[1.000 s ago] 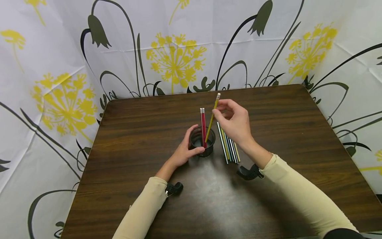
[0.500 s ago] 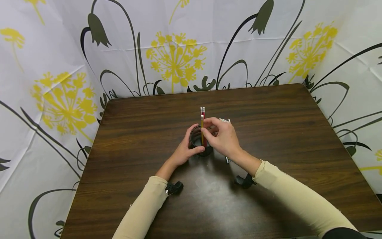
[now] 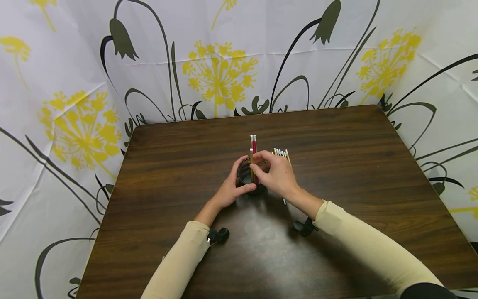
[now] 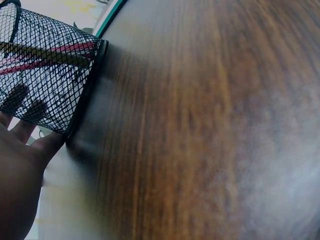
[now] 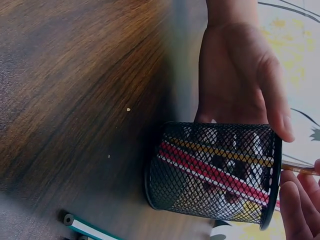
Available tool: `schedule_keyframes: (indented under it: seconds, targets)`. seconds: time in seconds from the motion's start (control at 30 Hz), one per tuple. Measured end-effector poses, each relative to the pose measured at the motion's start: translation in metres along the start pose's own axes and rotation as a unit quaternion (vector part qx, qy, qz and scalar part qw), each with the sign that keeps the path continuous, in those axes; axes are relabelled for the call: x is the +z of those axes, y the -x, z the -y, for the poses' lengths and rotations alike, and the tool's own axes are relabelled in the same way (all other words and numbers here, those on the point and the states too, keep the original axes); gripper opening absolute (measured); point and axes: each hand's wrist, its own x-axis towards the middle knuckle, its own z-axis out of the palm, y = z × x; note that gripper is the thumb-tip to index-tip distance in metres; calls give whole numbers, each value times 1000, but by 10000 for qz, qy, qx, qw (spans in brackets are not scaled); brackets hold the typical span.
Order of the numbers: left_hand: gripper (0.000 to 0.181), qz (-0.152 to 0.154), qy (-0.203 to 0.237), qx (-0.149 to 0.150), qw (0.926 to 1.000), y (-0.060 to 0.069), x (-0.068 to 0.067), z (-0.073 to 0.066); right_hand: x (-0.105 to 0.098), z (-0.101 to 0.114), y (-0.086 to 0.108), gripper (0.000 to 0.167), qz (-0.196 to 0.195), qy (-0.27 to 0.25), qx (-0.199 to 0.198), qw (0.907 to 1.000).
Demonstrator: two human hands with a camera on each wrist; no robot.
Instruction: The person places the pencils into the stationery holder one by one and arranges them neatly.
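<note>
A black mesh pencil cup (image 5: 220,175) stands upright on the table. My left hand (image 3: 228,191) curls round its left side, thumb along the near rim; the left wrist view shows fingers against the mesh (image 4: 50,85). Two red-and-white pencils (image 3: 254,143) lean inside the cup, white erasers up. With thumb and fingertips my right hand (image 3: 276,172) pinches a yellow pencil (image 3: 251,160) near its top, its lower part inside the cup. Several more pencils (image 3: 281,152) lie to the right of the cup, mostly hidden behind the right hand.
The dark wood-grain table (image 3: 168,166) reaches back to a white curtain (image 3: 239,33) printed with yellow and green flowers. Tiny light specks (image 5: 128,109) lie on the tabletop near the cup.
My right hand has moved left and down with the yellow pencil, which has gone from tilted to nearly upright and deeper in the cup. The left hand has stayed on the cup.
</note>
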Motion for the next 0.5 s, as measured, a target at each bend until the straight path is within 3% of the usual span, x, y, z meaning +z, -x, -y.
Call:
schedule_keyframes:
  seconds: [0.5]
  targets:
    - [83, 0, -76, -266, 9996, 1, 0, -2, 10, -5, -13, 17, -306, 382, 349, 9982]
